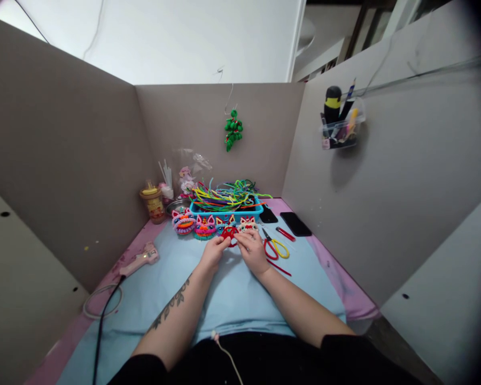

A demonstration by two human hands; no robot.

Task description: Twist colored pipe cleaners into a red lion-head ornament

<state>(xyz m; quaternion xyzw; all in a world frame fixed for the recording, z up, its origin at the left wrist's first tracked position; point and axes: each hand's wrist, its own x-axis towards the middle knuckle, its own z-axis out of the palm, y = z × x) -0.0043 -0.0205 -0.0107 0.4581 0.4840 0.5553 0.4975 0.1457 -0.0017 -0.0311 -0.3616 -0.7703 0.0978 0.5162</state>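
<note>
While both hands meet above the light blue cloth (176, 289), the small red fuzzy piece, rounded and with openings in it (229, 232), lies between them, straight ahead of the person. The left hand (216, 252) pinches this red piece from its left and near side, with the thumb on top. The right hand (251, 251) comes from the other side, and its fingertips reach the right edge; because its thumb is hidden, I cannot tell if these fingers close firmly. Neither hand is clearly nearer, since both are at the piece. Its long axis is too small to judge.

Just beyond the fingers stands a row of multicoloured fuzzy animal-like figures (204, 227), before the bright blue plastic basket (256, 213). On the right, the straight red fuzzy stick (279, 268) slants towards the person and outwards; the right hand is nearer to it. The scissors with red and yellow handles (270, 241) lie beside this hand, their blades pointing away.
</note>
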